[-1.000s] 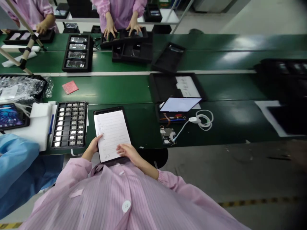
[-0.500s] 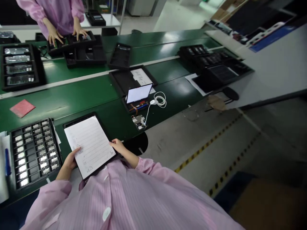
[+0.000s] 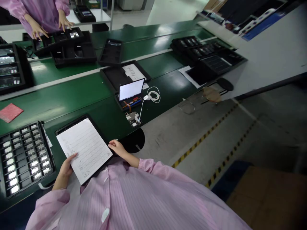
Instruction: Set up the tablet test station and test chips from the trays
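Observation:
A black tray (image 3: 62, 128) with a lined white paper sheet (image 3: 83, 149) on top lies at the near edge of the green bench, partly over my lap. My left hand (image 3: 65, 168) grips its near left edge, thumb on the paper. My right hand (image 3: 118, 148) holds the tray's right edge, fingers curled around it. Both sleeves are pink.
A black compartment tray of small metal parts (image 3: 24, 158) sits left of the paper. A lit tablet (image 3: 131, 89) with a white cable (image 3: 151, 95) and a small circuit board (image 3: 133, 118) lies further right. A person in pink (image 3: 45, 16) handles black trays across the bench. A black stool (image 3: 133, 140) stands below.
The view has swung right and tilted, showing more floor. My right hand has slid from on top of the paper to the tray's right edge; the left hand keeps its grip.

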`<move>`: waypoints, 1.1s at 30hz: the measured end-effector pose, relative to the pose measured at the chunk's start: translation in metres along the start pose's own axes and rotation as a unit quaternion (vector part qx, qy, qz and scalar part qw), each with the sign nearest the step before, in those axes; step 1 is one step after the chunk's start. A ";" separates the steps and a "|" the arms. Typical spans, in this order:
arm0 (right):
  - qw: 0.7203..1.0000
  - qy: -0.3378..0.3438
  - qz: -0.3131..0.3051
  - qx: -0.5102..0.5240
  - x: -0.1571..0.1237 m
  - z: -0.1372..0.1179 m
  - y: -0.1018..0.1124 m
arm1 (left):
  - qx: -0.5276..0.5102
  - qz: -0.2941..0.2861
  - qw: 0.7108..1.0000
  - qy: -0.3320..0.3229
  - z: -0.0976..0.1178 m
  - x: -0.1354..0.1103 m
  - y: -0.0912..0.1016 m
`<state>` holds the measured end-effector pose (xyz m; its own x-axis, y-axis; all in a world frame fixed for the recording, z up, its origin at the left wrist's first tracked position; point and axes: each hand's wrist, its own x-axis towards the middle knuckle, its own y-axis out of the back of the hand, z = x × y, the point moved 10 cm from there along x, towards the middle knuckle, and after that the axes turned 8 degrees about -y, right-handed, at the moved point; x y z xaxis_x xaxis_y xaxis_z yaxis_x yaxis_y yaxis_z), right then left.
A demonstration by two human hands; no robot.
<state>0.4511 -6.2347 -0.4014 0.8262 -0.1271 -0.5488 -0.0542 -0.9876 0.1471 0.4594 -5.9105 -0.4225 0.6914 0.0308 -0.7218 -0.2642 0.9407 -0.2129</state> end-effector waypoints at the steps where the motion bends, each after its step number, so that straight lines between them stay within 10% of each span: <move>1: 1.000 0.004 -0.008 0.006 -0.001 0.002 0.003 | -0.001 0.004 1.000 -0.002 -0.004 -0.005 0.000; 10: 0.994 0.001 -0.107 -0.001 -0.006 0.043 0.032 | -0.056 0.088 0.993 -0.055 -0.062 -0.067 -0.025; 18: 0.965 -0.008 -0.240 -0.109 -0.008 0.057 0.075 | -0.146 0.154 0.974 -0.078 -0.168 -0.139 -0.083; 33: 0.979 0.054 -0.094 -0.174 -0.062 0.153 0.152 | -0.214 0.157 0.964 -0.002 -0.360 -0.179 -0.135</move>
<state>0.3057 -6.3908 -0.4703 0.8584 0.0826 -0.5062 0.2829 -0.8995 0.3329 0.1291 -6.1642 -0.5013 0.5351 0.2933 -0.7922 -0.7129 0.6599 -0.2372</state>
